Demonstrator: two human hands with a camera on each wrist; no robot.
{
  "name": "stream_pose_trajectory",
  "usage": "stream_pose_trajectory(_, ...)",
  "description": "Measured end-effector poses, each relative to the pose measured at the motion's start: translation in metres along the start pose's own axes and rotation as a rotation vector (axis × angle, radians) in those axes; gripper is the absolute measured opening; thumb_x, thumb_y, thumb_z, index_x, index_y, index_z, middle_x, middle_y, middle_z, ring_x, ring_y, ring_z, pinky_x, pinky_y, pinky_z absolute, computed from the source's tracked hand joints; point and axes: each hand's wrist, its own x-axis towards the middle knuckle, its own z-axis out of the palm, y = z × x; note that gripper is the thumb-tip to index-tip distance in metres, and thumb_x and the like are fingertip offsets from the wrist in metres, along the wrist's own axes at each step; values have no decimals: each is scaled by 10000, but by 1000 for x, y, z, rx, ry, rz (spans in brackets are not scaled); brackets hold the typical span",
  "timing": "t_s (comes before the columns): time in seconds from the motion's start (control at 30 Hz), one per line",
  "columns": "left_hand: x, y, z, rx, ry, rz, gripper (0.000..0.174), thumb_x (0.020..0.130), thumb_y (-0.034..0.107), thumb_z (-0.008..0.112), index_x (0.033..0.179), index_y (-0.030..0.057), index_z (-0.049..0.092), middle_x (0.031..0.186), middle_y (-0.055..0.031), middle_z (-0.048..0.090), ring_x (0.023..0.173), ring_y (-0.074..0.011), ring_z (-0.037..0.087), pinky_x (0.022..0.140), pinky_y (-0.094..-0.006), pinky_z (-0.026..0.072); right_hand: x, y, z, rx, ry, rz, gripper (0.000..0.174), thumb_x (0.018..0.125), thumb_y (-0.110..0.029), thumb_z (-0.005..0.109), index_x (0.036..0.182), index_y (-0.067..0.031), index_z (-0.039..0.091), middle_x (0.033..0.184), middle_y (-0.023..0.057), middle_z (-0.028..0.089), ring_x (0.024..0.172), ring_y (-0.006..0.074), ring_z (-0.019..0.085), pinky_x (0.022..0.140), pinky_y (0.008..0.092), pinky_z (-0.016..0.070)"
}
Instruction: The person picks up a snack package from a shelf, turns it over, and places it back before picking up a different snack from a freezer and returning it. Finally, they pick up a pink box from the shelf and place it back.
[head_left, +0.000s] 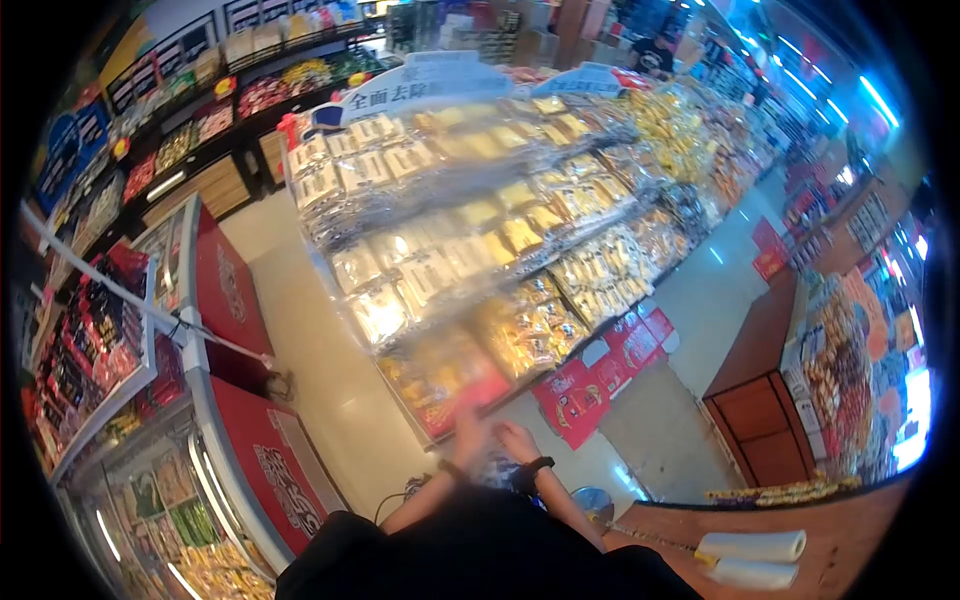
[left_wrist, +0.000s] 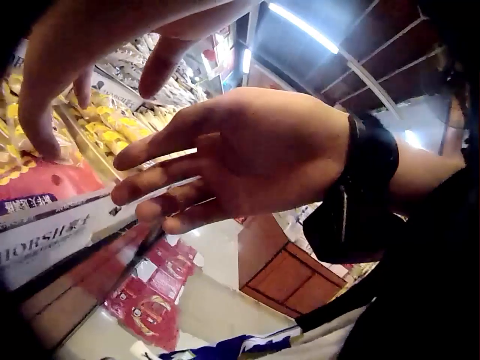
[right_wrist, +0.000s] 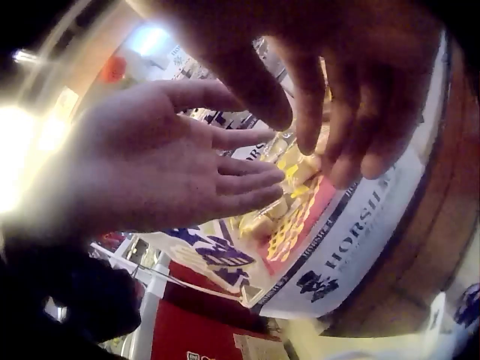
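Note:
Over the front edge of a large display of packaged snacks, my left hand and right hand are close together. In the right wrist view the left hand shows its palm, fingers straight and holding nothing. The left wrist view shows the right hand with spread, relaxed fingers and a black band at its wrist. A red packet lies at the bin's front corner, beside yellow packets. One left fingertip overlaps the red packet's upper edge in that view.
Freezer cases with red sides stand to the left. Flattened red cartons lie on the floor right of the display. A brown wooden counter and plastic bag rolls are at the right. A printed white border runs along the bin front.

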Motion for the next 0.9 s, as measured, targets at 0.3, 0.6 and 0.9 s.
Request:
stream_pose_trajectory(0.3,30,55,-19,-268,31,-203,277,829,159,523,1041,-18,550,1138,-215,476,1054,-345,460,911,-404,377,69,-73,-23,207,-180,-232,237,829,-68,545,1063,-47,580,892,58,625,812,120,589,698,262,494)
stream_pose_trajectory(0.6,87,-101,39,-59,473,-161,206,840,155,496,936,-7,578,871,-134,592,851,-265,564,791,-328,444,158,-45,-35,-19,-438,-200,520,790,-103,588,1281,-41,428,950,66,583,758,140,591,603,262,522)
stream_pose_trajectory(0.9,37,-57,55,-506,567,-326,78,796,91,584,851,50,547,646,9,530,550,-74,504,502,-224,427,146,-57,-61,68,-627,138,394,799,-108,555,1180,-41,486,936,111,629,670,171,638,544,289,520)
